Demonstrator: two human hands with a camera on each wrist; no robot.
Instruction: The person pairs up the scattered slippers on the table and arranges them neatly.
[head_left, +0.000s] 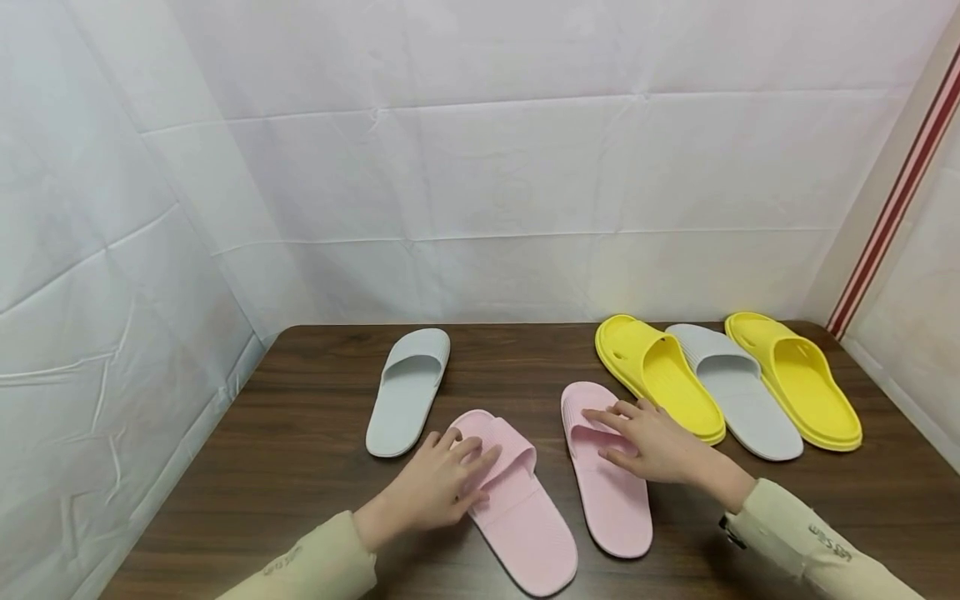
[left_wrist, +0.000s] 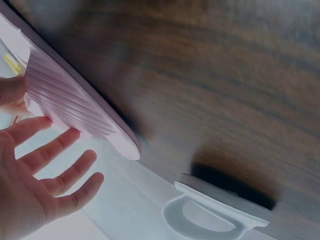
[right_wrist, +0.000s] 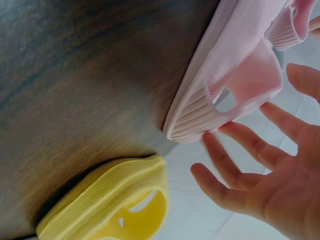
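A person's left hand (head_left: 438,485) and right hand (head_left: 654,443) touch two pink slippers on a dark, wood-grained table (head_left: 300,450).

From left, a smooth, pale grey slipper (head_left: 400,412) with an arched band lies near the table's far side; the left hand, fingers loosely spread and apart, has fingertips on the ribbed band of the left pink slipper (head_left: 532,537), which lies aslant at the table's front. Just beside it, the right pink slipper (head_left: 618,521) has a matching ribbed band, touched by the right hand's fingertips, its fingers also apart and clamped on nothing. Farther right, a rounded, thick-soled yellow slipper (head_left: 684,392) with cut-out holes, a grey slipper (head_left: 742,404) with a ribbed band and another yellow slipper (head_left: 810,392) lie side by side before creased white sheeting (head_left: 510,175).
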